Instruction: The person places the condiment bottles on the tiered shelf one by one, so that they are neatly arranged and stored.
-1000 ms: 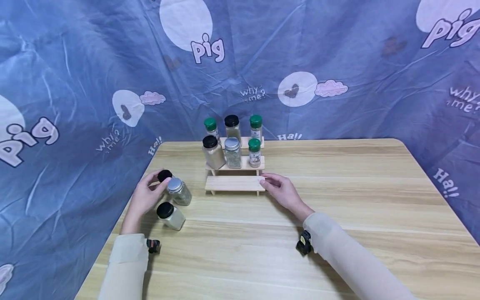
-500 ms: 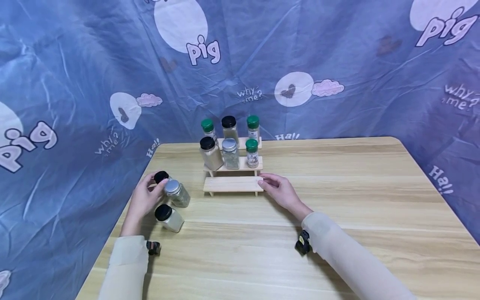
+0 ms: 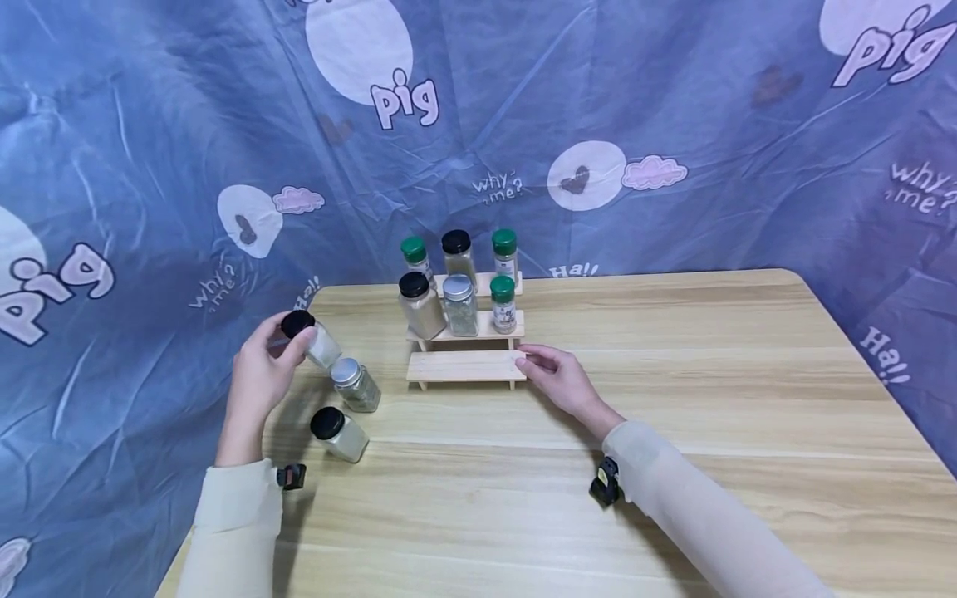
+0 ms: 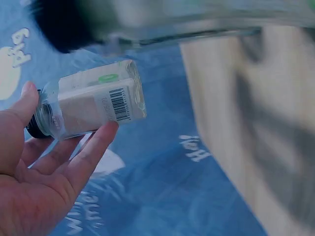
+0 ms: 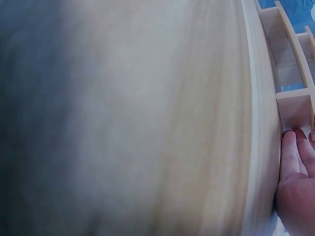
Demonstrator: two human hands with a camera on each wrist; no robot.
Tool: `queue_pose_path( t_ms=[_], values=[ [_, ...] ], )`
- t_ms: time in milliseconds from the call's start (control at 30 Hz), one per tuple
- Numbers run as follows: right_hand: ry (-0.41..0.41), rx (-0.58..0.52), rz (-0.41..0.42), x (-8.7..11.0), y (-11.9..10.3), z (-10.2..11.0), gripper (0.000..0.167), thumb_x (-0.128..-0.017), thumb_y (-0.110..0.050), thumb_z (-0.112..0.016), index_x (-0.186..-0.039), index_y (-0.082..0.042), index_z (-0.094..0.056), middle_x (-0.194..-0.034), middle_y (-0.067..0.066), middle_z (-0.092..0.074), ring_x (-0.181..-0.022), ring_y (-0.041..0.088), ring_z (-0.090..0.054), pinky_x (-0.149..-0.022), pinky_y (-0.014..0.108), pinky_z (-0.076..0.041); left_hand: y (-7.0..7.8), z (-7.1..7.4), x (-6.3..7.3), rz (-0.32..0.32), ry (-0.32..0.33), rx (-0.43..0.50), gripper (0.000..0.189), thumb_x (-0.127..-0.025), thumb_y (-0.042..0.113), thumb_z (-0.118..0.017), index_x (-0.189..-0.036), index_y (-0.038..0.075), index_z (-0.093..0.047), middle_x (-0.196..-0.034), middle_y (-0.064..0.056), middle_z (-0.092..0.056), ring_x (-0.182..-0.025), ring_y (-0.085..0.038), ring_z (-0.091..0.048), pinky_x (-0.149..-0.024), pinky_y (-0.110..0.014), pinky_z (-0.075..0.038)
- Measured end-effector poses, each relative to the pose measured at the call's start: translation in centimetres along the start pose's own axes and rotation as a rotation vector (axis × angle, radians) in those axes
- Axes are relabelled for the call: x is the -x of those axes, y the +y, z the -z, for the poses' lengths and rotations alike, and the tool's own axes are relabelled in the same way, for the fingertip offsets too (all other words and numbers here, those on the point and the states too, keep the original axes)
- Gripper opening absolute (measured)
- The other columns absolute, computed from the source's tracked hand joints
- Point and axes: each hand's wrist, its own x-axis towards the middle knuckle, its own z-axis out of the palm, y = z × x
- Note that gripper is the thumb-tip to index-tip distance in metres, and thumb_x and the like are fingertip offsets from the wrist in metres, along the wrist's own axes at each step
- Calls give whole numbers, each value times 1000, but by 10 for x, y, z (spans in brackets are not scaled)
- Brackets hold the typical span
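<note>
My left hand (image 3: 260, 370) holds a glass spice jar (image 3: 323, 345) by its black lid, tilted, at the table's left side. In the left wrist view the jar (image 4: 91, 105) shows a barcode label, with thumb and fingers about its lid end. Close by on the table stand a silver-lidded jar (image 3: 359, 389) of green flakes and a black-lidded jar (image 3: 345, 438) of pale powder. My right hand (image 3: 564, 386) grips the right end of the lowest step of a wooden tiered spice rack (image 3: 459, 366), thumb on top; its fingers (image 5: 290, 152) show by the rack's side in the right wrist view.
The rack's middle step carries a black-lidded jar (image 3: 422, 311), a silver-lidded jar (image 3: 460, 309) and a green-capped bottle (image 3: 504, 311). Another three containers stand on the top step. A blue printed cloth (image 3: 478, 108) hangs behind and left of the wooden table (image 3: 710, 374).
My left hand has lifted the black-lidded jar off the table and drawn it slightly back to the left. The right hand stays at the rack's end.
</note>
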Motion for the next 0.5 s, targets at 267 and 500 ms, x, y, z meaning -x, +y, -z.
queue_pose_path(
  t_ms=[267, 500],
  values=[
    [11, 8, 5, -1, 2, 1, 41, -104, -22, -69, -140, -3, -66, -127, 23, -73, -117, 35, -73, -98, 33, -62, 34, -1, 0, -66, 28, 19, 53, -100, 44, -71, -141, 12, -63, -121, -21, -76, -79, 22, -60, -68, -1, -51],
    [8, 16, 3, 0, 3, 0, 40, -104, -22, -69, -139, -5, -66, -126, 22, -74, -116, 35, -73, -101, 38, -61, 65, -18, 6, -115, 15, 22, 50, -99, 45, -72, -139, 15, -66, -123, -17, -76, -103, -34, -79, -78, -11, -58]
  ],
)
